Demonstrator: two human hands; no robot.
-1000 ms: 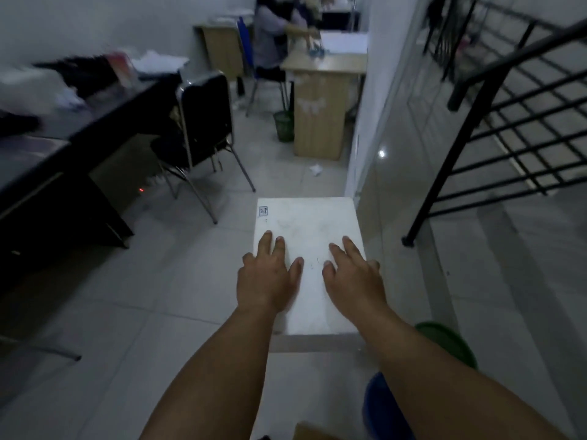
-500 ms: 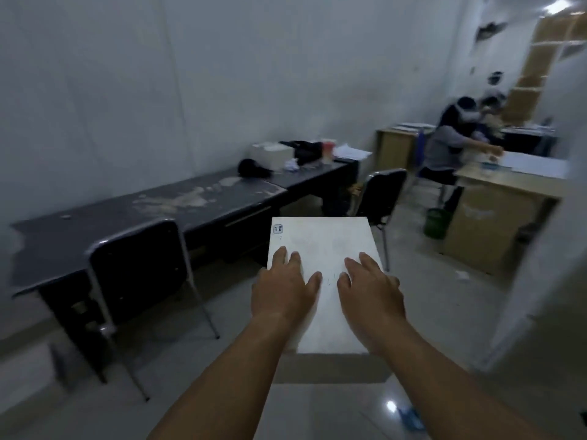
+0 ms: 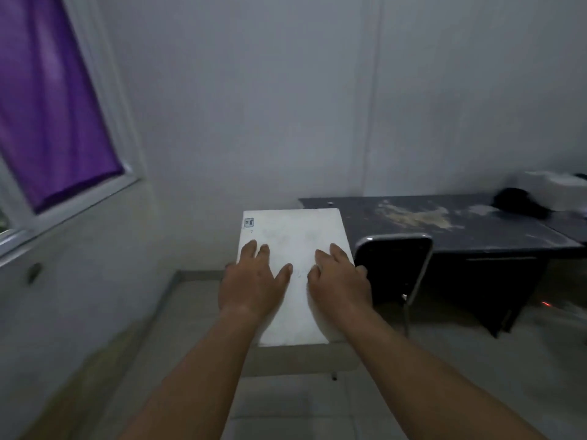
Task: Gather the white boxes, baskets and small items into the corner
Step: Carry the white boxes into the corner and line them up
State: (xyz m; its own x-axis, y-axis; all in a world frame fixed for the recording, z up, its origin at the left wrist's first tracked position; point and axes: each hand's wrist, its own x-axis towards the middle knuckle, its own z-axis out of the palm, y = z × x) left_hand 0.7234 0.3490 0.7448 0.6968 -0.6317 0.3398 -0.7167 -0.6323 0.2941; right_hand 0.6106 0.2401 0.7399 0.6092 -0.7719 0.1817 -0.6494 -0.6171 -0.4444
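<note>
A large white box (image 3: 293, 236) is held up in front of me at about waist height, with a small label on its far left corner. My left hand (image 3: 252, 281) lies flat on its top near the left edge, fingers spread. My right hand (image 3: 338, 281) lies on the top at the right edge, with its outer fingers curled over the side. The box's underside and how it is supported from below are hidden. Beyond the box is the room corner (image 3: 181, 274), where two white walls meet the tiled floor.
A dark, stained desk (image 3: 444, 223) stands along the right wall with a black chair (image 3: 394, 268) pushed up to it, just right of the box. A window with a purple curtain (image 3: 44, 100) fills the left wall. A black object (image 3: 517, 201) lies on the desk's far end.
My view has swung left from the stair rail, past the desks and seated people, to the room corner. The box and both hands have kept the same hold throughout.
</note>
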